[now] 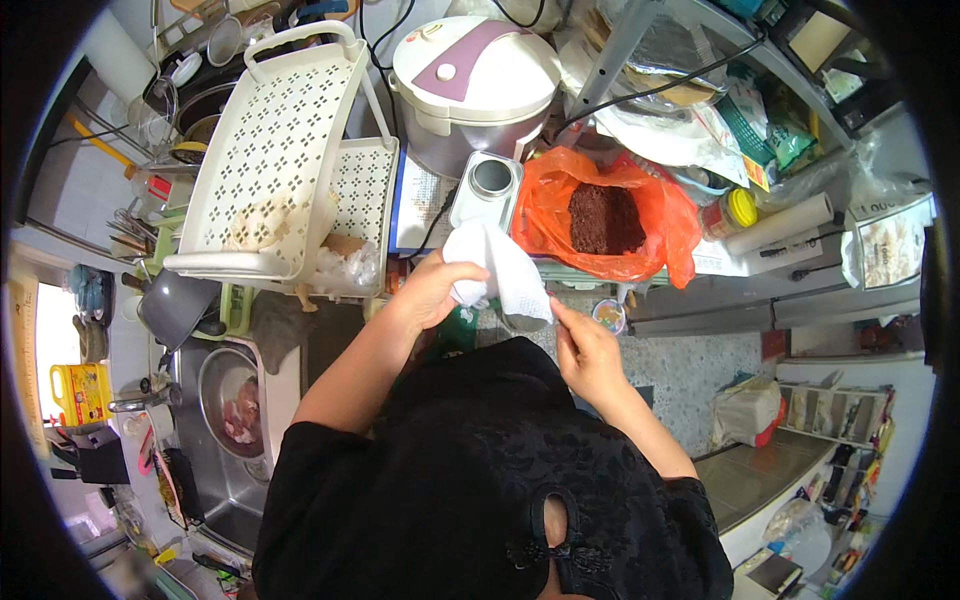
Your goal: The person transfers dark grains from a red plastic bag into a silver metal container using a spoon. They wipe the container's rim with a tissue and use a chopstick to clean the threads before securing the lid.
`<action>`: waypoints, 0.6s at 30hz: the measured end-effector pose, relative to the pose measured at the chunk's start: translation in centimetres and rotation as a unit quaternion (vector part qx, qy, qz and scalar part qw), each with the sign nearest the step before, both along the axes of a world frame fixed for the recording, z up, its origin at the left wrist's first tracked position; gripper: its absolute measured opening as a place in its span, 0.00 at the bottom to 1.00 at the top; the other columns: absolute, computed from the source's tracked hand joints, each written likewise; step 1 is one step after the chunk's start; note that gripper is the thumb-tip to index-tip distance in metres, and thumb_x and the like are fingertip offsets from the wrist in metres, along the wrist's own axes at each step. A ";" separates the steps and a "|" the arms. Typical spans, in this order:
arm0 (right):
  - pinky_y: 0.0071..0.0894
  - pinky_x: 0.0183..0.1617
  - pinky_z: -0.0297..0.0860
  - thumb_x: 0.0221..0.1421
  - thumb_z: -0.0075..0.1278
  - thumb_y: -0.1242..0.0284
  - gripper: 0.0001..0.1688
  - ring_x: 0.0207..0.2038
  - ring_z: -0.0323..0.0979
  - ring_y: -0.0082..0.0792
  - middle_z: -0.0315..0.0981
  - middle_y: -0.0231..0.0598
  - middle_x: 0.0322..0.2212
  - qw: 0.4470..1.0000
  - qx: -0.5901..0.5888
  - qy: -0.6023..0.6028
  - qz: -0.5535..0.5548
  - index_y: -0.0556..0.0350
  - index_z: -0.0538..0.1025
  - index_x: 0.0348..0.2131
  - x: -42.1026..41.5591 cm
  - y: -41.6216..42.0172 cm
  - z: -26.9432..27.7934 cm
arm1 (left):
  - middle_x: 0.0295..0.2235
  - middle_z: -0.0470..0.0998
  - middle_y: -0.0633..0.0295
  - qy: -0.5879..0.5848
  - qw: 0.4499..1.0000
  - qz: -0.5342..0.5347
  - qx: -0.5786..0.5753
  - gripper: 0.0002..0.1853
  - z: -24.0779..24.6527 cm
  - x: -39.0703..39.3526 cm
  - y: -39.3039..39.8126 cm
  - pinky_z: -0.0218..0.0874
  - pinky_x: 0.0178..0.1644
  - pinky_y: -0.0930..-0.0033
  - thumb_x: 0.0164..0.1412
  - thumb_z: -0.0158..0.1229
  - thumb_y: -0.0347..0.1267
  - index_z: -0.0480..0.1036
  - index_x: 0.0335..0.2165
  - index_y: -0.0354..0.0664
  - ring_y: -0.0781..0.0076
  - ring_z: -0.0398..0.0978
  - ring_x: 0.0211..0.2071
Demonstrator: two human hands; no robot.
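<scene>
My left hand (429,296) grips a white cloth or paper towel (517,277), bunched under the thumb and hanging down to the right. At its lower right edge, my right hand (592,352) pinches with thumb and forefinger. A grey rounded thing (525,324) shows partly beneath the cloth; what it is, I cannot tell. Just beyond my left hand stands a metal tin (465,210) with a round open mouth, partly covered by the cloth. To its right, an open red plastic bag (544,225) holds a dark reddish-brown crumbly mass (606,219).
A large white-lidded electric rice cooker (480,75) stands behind the tin. At left is a two-tier perforated plastic rack (277,142). A metal bowl of raw meat (212,375) sits in the steel sink (232,517). A yellow-lidded jar (731,212) lies at right.
</scene>
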State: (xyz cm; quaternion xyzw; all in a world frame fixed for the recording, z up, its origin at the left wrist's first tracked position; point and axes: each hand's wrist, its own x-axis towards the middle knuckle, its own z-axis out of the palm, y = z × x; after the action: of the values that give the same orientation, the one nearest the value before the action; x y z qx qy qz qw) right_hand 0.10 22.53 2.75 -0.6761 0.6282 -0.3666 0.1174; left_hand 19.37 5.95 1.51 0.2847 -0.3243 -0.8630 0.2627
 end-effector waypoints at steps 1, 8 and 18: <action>0.42 0.41 0.73 0.51 0.51 0.83 0.24 0.39 0.76 0.51 0.76 0.51 0.39 1.000 -0.019 0.000 -0.010 0.56 0.73 0.50 -0.2 -0.4 0.0 | 0.44 0.75 0.55 -0.016 1.000 -0.001 -0.011 0.23 0.3 0.0 -0.1 0.68 0.50 0.64 0.55 0.59 0.24 0.66 0.50 0.31 0.65 0.76 0.45; 0.42 0.41 0.72 0.50 0.50 0.84 0.23 0.38 0.76 0.51 0.77 0.48 0.38 0.990 0.007 0.135 0.048 0.58 0.75 0.48 -4.5 -2.2 2.8 | 0.34 0.77 0.57 -0.340 0.818 0.066 -0.458 0.11 1.6 -0.8 -1.9 0.65 0.40 0.69 0.53 0.61 0.23 0.75 0.38 0.34 0.68 0.76 0.36; 0.20 0.38 0.66 0.61 0.45 0.83 0.20 0.34 0.69 0.16 0.78 0.27 0.39 0.899 0.219 -0.377 0.045 0.60 0.73 0.53 -11.2 -2.1 4.1 | 0.36 0.79 0.59 -0.003 0.988 0.088 -0.124 0.11 0.6 -6.4 -2.0 0.66 0.40 0.76 0.60 0.55 0.23 0.75 0.42 0.30 0.75 0.76 0.35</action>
State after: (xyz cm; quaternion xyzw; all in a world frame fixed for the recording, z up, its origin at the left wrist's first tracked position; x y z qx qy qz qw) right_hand -11.11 20.47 6.83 -0.4723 0.5702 -0.4410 0.5073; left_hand 12.92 3.96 2.11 0.2794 -0.4033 -0.7891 0.3697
